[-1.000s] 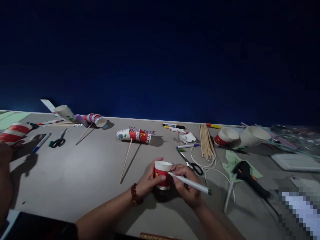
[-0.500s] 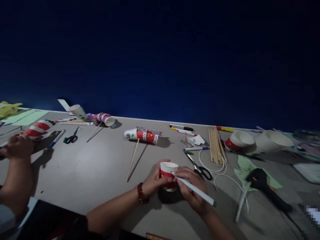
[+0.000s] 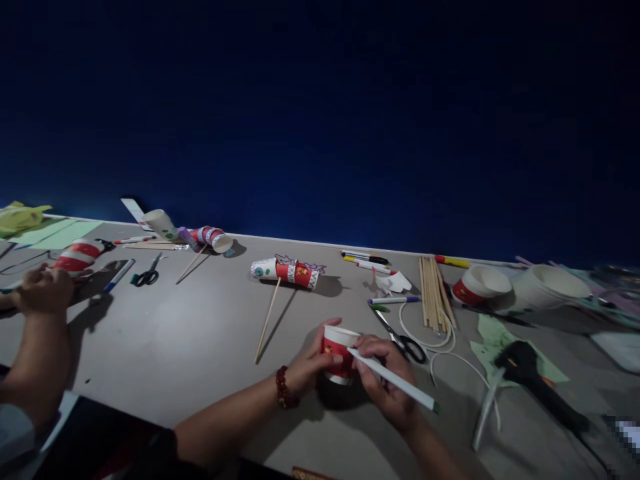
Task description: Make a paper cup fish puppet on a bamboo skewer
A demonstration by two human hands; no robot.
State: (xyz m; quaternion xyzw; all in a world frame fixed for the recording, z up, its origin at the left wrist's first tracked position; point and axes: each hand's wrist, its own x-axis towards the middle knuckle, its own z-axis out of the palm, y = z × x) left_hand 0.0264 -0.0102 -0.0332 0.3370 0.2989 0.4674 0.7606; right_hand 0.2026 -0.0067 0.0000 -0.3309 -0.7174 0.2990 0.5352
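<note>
A red and white paper cup (image 3: 340,351) is wrapped by the fingers of my left hand (image 3: 307,365), which wears a beaded bracelet (image 3: 283,387). My right hand (image 3: 387,373) grips a white marker (image 3: 400,382) with a green end, its tip against the cup's upper wall. Beyond my hands lies a row of joined cups (image 3: 285,272) with paper cut-outs and a wooden stick (image 3: 267,323). Scissors (image 3: 403,339) with black handles rest close to my right hand.
On the right are wooden sticks (image 3: 431,293), white cord (image 3: 465,358), stacked cups (image 3: 550,288) and a black glue gun (image 3: 543,387) on green paper. At left, a co-worker's hand (image 3: 43,290) is at a striped cup (image 3: 77,257), near small scissors (image 3: 146,275).
The marker's tip has shifted slightly down the cup, and the cup is tilted a little differently. The whole view has moved slightly.
</note>
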